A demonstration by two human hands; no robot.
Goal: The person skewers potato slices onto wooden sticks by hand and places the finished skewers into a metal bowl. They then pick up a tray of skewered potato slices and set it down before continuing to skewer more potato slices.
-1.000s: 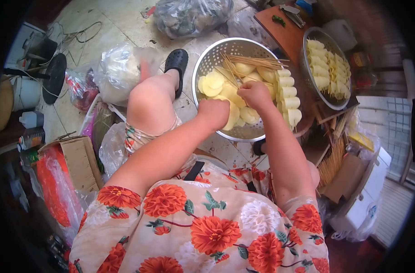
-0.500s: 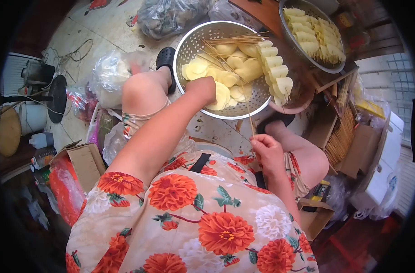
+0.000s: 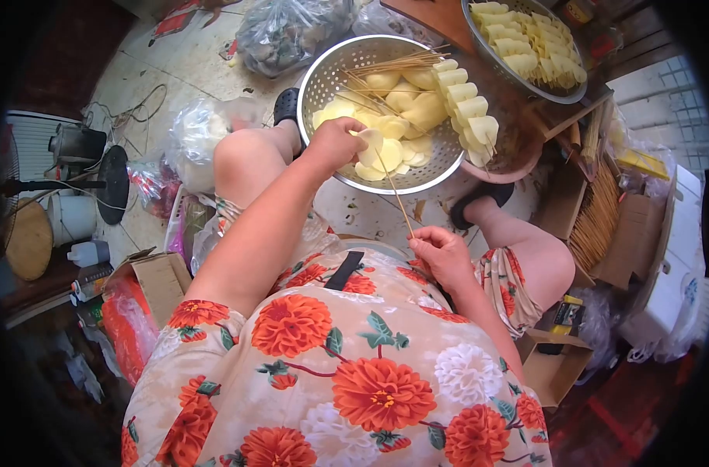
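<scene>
Now: my left hand point(image 3: 335, 144) closed on potato slice point(image 3: 368, 142), held above near side of steel colander point(image 3: 315, 74). My right hand point(image 3: 441, 253) near lap, fingertips pinched tight on bamboo skewer point(image 3: 395, 198); skewer tip touching slice. Loaded skewers point(image 3: 467, 109) across colander's far side.

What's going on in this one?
A seated person is skewering sliced potato. The left hand holds a slice over the metal colander. The right hand, near the lap, holds a skewer whose tip meets that slice. Loaded skewers lie across the colander's right side.
</scene>
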